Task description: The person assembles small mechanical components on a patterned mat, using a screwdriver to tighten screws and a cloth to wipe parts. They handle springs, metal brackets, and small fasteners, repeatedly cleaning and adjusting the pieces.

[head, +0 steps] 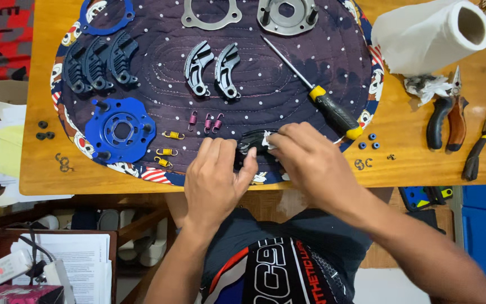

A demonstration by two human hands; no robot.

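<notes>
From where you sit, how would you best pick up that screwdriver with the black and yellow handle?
Probably by the ribbed black handle of the screwdriver, from above and from its right side. It lies flat and slanted on the quilted mat, thin shaft pointing up-left towards the metal plates, handle end near the right hand. The handle is thick and bare of other parts; the shaft is thin and likely slippery.

Quilted cloth mat [310,62] — glossy wood table [417,163]

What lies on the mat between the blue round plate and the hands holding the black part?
In the head view, three small yellow springs lie on the dark mat between the blue round plate and the left hand. Pink springs sit slightly higher.
</notes>
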